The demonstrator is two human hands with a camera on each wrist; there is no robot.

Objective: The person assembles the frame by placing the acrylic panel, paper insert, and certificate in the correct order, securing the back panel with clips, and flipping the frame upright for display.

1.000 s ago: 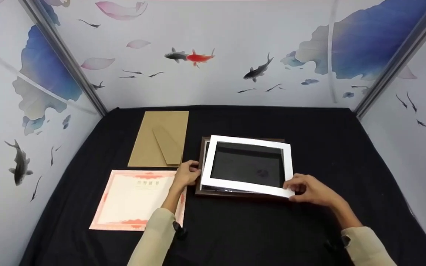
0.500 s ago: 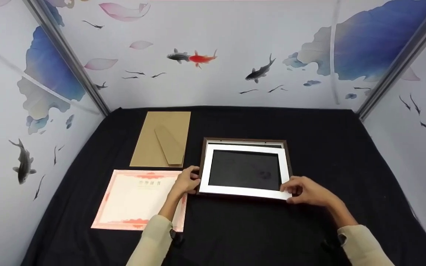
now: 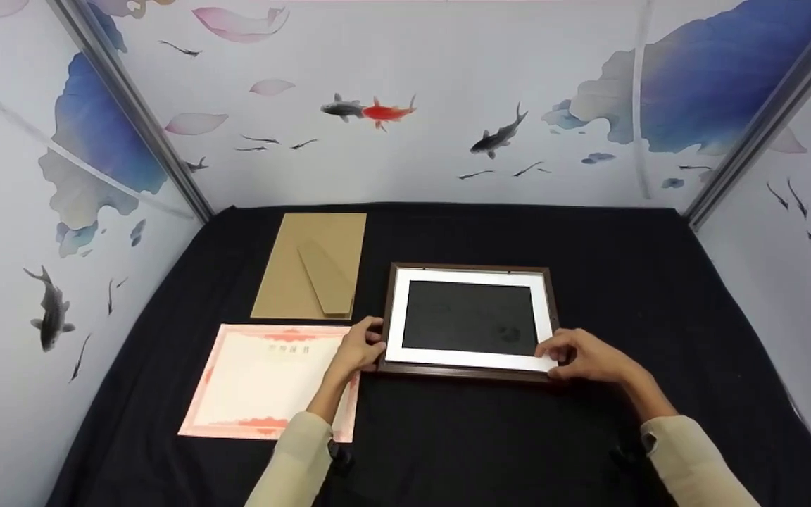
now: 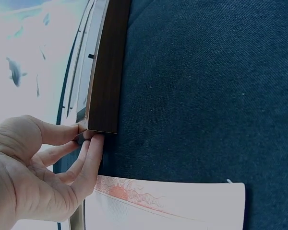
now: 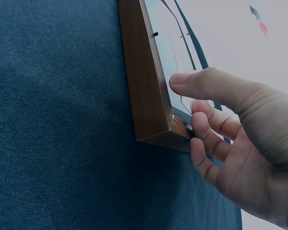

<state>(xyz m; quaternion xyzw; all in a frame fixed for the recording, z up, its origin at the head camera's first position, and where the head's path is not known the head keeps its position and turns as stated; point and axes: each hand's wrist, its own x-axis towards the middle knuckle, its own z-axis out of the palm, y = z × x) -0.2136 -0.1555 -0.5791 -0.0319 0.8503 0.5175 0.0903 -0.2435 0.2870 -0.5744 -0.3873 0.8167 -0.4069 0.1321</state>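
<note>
A brown wooden picture frame (image 3: 472, 372) lies back side up on the black cloth. Inside its rim sits a white mat (image 3: 469, 358) with a dark rectangular window. My left hand (image 3: 357, 348) holds the frame's left side near the front corner; in the left wrist view, thumb and fingertips meet at that corner of the frame (image 4: 108, 72). At the front right corner my right hand (image 3: 592, 358) pinches the mat's edge. The right wrist view has the thumb over the frame (image 5: 146, 86) and the other fingers curled at its end.
A tan backing board (image 3: 275, 274) with a folded stand leg (image 3: 327, 285) lies at the back left. In front of it is a certificate (image 3: 258, 384) with a pink-red border, partly under my left forearm. Printed white panels (image 3: 405, 169) enclose the table.
The white mat, earlier raised and askew over the frame, has come down, slid toward me, then back, and now sits within the rim. Both hands have stayed at their corners.
</note>
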